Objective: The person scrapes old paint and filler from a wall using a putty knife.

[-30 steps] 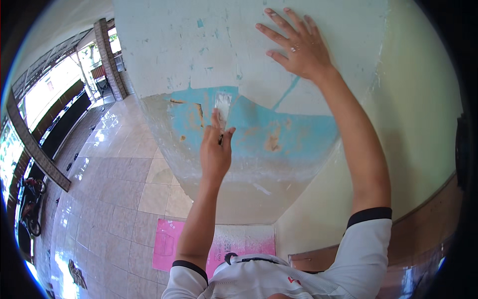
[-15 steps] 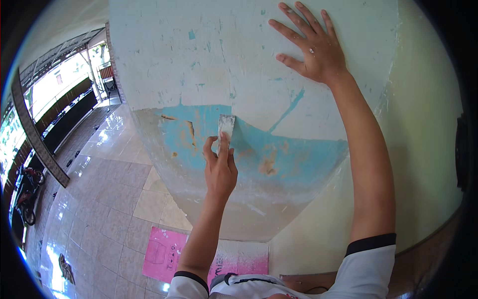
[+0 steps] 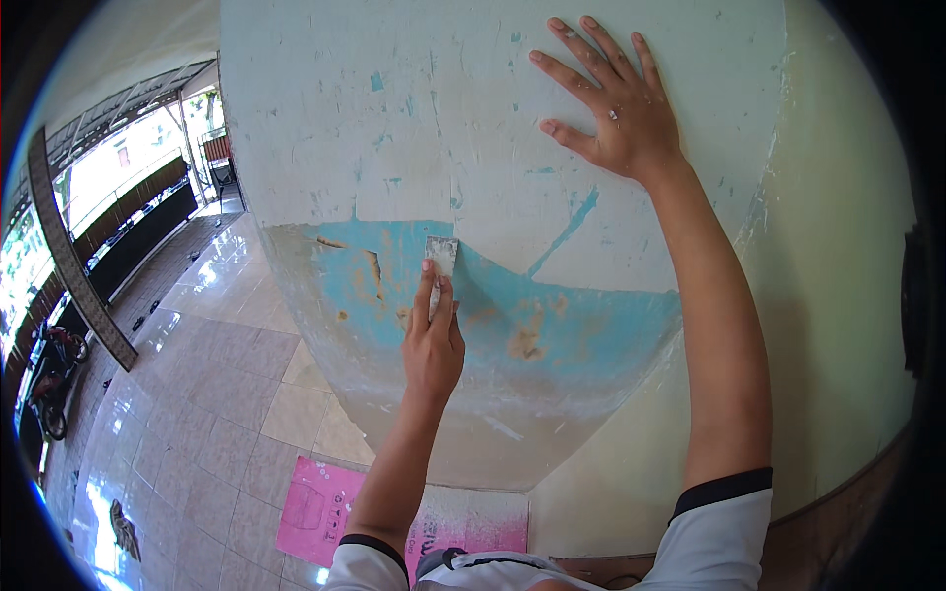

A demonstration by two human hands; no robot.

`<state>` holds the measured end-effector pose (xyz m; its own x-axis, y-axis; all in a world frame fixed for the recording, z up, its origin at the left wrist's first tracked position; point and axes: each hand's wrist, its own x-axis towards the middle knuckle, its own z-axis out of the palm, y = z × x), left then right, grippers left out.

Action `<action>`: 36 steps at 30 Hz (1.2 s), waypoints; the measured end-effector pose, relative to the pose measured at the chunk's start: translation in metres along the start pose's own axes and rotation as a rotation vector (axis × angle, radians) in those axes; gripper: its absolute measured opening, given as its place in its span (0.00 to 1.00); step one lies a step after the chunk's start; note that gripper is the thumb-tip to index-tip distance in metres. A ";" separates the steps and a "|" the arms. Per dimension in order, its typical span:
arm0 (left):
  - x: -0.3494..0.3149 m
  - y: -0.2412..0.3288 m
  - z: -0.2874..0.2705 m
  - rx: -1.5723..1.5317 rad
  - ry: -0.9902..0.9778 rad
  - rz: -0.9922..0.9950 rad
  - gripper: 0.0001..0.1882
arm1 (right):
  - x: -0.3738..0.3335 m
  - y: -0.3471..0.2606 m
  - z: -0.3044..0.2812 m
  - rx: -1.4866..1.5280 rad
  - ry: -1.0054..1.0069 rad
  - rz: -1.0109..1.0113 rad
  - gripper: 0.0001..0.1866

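Observation:
My left hand (image 3: 432, 345) grips a scraper (image 3: 442, 252), with fingers stretched along its flat, whitish-smeared blade. The blade's end rests at the upper edge of a bare turquoise patch (image 3: 591, 325), just under the pale paint layer. Most of the handle is hidden in the hand. Higher up and to the right, my right hand (image 3: 631, 123) lies flat on the pale wall (image 3: 315, 128) with its fingers spread, holding nothing. A small white flake sticks to its back. Brownish stains and torn spots mark the turquoise area around the scraper.
Flattened pink cardboard (image 3: 320, 507), dusted with white bits, lies on the tiled floor (image 3: 197, 414) below the wall. A post (image 3: 74, 236) and a parked motorbike (image 3: 54, 384) are at the far left. Another pale wall (image 3: 838, 374) meets this one on the right.
The view has shifted slightly, so the wall sits a little lower. My left index finger now lies further up the scraper's blade. The right hand stays pressed to the wall.

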<state>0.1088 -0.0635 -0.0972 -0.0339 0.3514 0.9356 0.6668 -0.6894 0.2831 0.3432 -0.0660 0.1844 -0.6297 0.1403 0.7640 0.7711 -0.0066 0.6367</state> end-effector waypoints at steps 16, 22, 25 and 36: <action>0.018 0.017 -0.010 -0.070 -0.089 -0.071 0.24 | 0.001 0.006 -0.003 0.052 -0.229 0.048 0.43; 0.004 0.007 -0.004 0.001 -0.037 0.001 0.22 | 0.002 0.004 0.001 0.064 -0.194 0.039 0.42; 0.022 0.017 -0.007 -0.052 -0.031 -0.026 0.22 | 0.000 0.005 -0.002 0.060 -0.180 0.045 0.42; 0.004 0.014 -0.002 -0.060 -0.056 -0.031 0.27 | -0.001 0.005 0.001 0.056 -0.155 0.049 0.41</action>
<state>0.1165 -0.0730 -0.0886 -0.0112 0.4064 0.9136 0.6198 -0.7141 0.3253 0.3478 -0.0654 0.1873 -0.5726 0.2922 0.7660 0.8072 0.0374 0.5891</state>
